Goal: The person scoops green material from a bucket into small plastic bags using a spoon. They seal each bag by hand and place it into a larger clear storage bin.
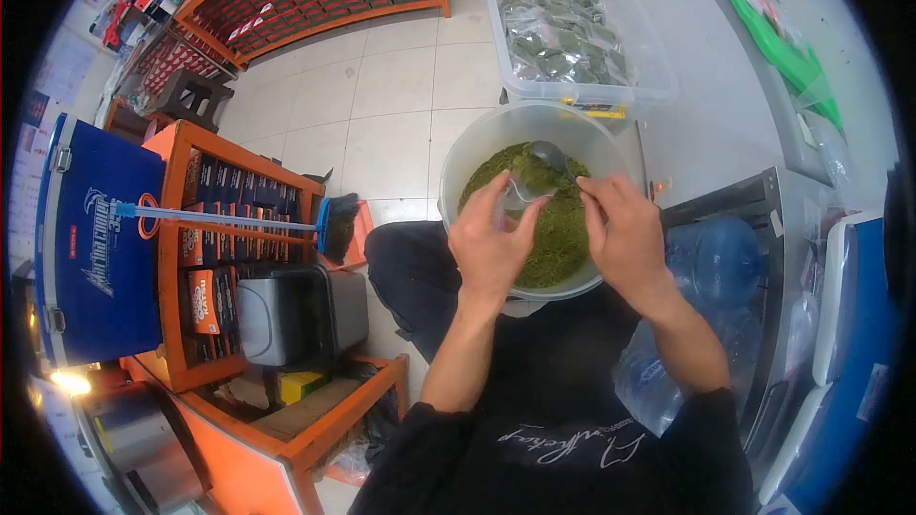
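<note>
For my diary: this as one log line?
left hand: holds bag | right hand: holds spoon | spoon: by bag, over bucket

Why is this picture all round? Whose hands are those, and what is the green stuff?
The picture looks round because it comes from a small wide-angle camera worn on a person's head, looking down. So both hands belong to that person. There is no machine here.

The left hand holds a small clear bag. The right hand holds a spoon close to the bag's top. Under both sits a big pale bucket filled with green flakes or powder; I cannot tell what kind.

Behind it, on the tiled floor, stands a clear bin with many filled packets. To the left are orange shelves and a broom.
</note>
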The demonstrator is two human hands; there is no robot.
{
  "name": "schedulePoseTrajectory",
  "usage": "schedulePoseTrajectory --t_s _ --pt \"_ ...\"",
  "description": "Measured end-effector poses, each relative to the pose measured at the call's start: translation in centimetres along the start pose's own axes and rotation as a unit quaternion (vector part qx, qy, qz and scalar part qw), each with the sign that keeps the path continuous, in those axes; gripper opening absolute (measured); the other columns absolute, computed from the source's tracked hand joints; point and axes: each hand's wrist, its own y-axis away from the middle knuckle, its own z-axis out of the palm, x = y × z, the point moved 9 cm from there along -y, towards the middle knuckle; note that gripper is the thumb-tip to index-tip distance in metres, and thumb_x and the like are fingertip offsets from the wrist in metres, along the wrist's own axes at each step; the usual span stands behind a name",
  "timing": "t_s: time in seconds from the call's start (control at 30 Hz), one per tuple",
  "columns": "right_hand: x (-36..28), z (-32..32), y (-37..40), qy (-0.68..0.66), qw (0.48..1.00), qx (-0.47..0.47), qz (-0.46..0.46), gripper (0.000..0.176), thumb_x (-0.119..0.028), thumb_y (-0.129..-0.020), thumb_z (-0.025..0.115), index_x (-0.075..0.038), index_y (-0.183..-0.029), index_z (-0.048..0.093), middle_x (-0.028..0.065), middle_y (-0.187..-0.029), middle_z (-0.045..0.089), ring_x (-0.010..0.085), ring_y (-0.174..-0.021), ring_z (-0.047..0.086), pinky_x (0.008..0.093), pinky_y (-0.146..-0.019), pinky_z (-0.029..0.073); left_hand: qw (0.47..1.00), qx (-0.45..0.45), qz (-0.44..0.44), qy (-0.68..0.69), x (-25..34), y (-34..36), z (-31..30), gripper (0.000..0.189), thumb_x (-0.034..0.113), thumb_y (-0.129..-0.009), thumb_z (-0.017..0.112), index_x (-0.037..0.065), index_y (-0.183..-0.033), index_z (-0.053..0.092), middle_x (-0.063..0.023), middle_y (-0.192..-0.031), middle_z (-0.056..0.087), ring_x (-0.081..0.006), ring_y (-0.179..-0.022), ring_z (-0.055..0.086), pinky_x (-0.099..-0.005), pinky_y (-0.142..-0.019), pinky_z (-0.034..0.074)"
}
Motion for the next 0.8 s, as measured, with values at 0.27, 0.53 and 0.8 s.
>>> schedulePoseTrajectory --t_s 0.27,0.53,0.8 --pt "1.5 0.7 1.2 0.07 0.996 -0.027 0.052 0.022 -0.006 -0.09 0.065 -0.004 -0.111 0.068 0.0157 -0.108 0.062 0.0375 -0.091 0.066 0.0448 -0.074 0.053 0.996 -0.008 -0.078 0.036 -1.4 -0.3 -0.5 0.04 0.01 -0.075 0.088 -0.001 -0.11 0.07 -0.0106 -0.097 0.073 -0.0089 -0.065 0.066 -0.0239 -0.056 0.053" --pt "-0.2 1.5 0.4 -0.034 0.988 0.038 -0.147 0.028 -0.007 -0.08 0.076 -0.009 -0.107 0.07 0.0118 -0.111 0.06 0.0316 -0.099 0.061 0.0397 -0.085 0.048 0.989 -0.066 -0.003 0.13 0.3 -0.4 0.4 0.032 0.005 -0.079 0.083 -0.001 -0.108 0.069 -0.0061 -0.097 0.073 -0.0083 -0.07 0.065 -0.023 -0.058 0.053" --pt "2.4 3.1 1.9 -0.365 0.927 0.008 0.084 0.029 0.001 -0.091 0.065 -0.001 -0.119 0.061 0.0059 -0.093 0.064 0.014 -0.089 0.061 0.0301 -0.085 0.047 0.922 -0.161 -0.178 0.303 -2.8 1.4 1.2 0.011 0.007 -0.093 0.073 -0.004 -0.095 0.072 -0.0096 -0.079 0.071 -0.0082 -0.056 0.059 -0.0223 -0.05 0.048"
